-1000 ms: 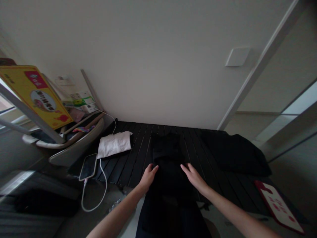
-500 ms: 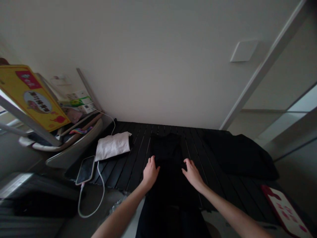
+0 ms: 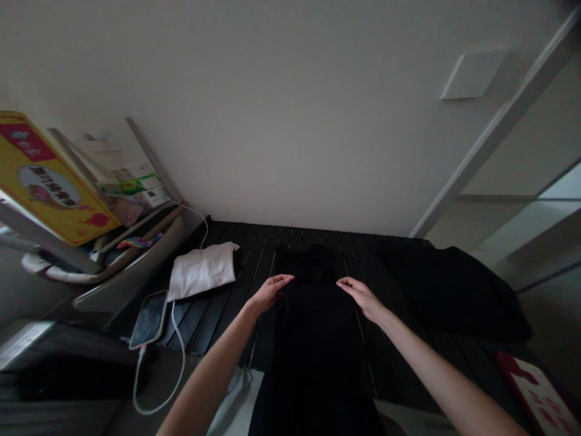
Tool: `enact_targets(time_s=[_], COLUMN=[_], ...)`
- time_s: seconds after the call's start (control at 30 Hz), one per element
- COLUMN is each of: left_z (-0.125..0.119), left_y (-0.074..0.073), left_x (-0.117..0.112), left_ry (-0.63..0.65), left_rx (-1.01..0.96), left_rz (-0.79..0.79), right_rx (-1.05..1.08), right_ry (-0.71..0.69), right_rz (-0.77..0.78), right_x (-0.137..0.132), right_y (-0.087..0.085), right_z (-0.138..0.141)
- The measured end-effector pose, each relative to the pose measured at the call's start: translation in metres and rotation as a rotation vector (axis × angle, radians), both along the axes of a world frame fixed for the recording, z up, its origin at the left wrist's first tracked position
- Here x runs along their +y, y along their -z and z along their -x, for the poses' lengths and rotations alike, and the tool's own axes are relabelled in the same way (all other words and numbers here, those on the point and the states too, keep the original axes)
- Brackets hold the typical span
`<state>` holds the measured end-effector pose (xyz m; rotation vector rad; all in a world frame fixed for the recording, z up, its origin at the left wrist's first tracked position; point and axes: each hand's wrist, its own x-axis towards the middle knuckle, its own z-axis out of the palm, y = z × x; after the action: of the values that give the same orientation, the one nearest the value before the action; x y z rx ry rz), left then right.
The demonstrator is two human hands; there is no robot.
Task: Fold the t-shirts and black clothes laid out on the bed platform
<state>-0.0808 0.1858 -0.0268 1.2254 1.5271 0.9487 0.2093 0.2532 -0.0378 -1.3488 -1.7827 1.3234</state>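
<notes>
A black piece of clothing (image 3: pixel 318 333) lies in front of me on a dark slatted table (image 3: pixel 254 260). In the dim light I cannot make out what kind of garment it is. My left hand (image 3: pixel 271 292) pinches it near the left end of an upper edge, fingers pressed to the thumb. At the right end of the same edge my right hand (image 3: pixel 362 297) makes a similar pinch. Between the hands the edge runs roughly straight across. Some rumpled black cloth shows just beyond it, towards the wall.
Left of the garment lies a folded pale cloth (image 3: pixel 203 270), with a phone (image 3: pixel 149 320) and its white cable (image 3: pixel 181 354) beside it. A yellow printed box (image 3: pixel 59 188) stands farther left. More black cloth (image 3: pixel 454 293) and a red-and-white package (image 3: pixel 540 390) are on the right.
Both hands have moved slightly away from me towards the wall and closed into pinches on the cloth. The garment's upper edge now looks straighter between them. The view has shifted slightly.
</notes>
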Motion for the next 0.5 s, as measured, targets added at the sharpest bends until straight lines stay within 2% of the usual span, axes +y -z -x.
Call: enact_targets(time_s=[0.07, 0.17, 0.3, 0.4, 0.5], left_z=[0.001, 0.000, -0.013, -0.029, -0.044], left_y=[-0.002, 0.001, 0.009, 0.010, 0.000], left_x=[0.006, 0.007, -0.016, -0.040, -0.053], left_ry=[-0.024, -0.132, -0.259, -0.234, -0.175], left_rx=[-0.013, 0.044, 0.193, 0.322, 0.406], left_rz=[0.006, 0.012, 0.040, 0.096, 0.051], right_rx=[-0.046, -0.167, -0.348, -0.427, -0.481], right_ry=[0.034, 0.107, 0.152, 0.132, 0.108], right_rz=[-0.025, -0.076, -0.100, -0.105, -0.152], right_x=[0.007, 0.005, -0.019, -0.036, -0.046], right_y=[0.002, 0.009, 0.022, 0.027, 0.022], right_z=[0.008, 0.017, 0.020, 0.021, 0.023])
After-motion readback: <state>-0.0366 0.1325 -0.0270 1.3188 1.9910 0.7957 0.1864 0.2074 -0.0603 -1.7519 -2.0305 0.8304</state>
